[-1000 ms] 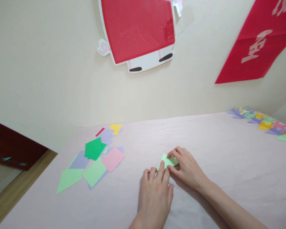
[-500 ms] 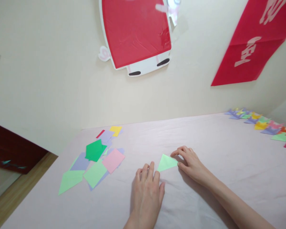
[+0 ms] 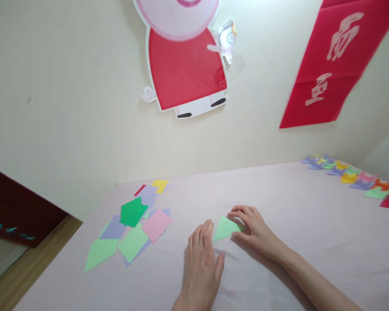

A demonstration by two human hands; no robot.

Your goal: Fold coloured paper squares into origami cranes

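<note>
A light green paper triangle (image 3: 224,227) lies folded flat on the pale pink sheet (image 3: 294,224). My right hand (image 3: 251,226) pinches the triangle's right corner, thumb below and fingers above. My left hand (image 3: 201,259) rests flat on the sheet just left of the triangle, fingers stretched out and together, their tips near its left point, holding nothing.
Several loose coloured paper squares (image 3: 132,224) lie scattered at the left: green, lilac, pink, yellow. A row of folded paper figures (image 3: 350,175) runs along the far right. A cartoon cutout (image 3: 186,65) and a red banner (image 3: 330,65) hang on the wall. Wooden floor (image 3: 16,276) shows at left.
The green paper went from a folded strip under both hands to a flat triangle. My left hand slid back off it. The view tilted upward.
</note>
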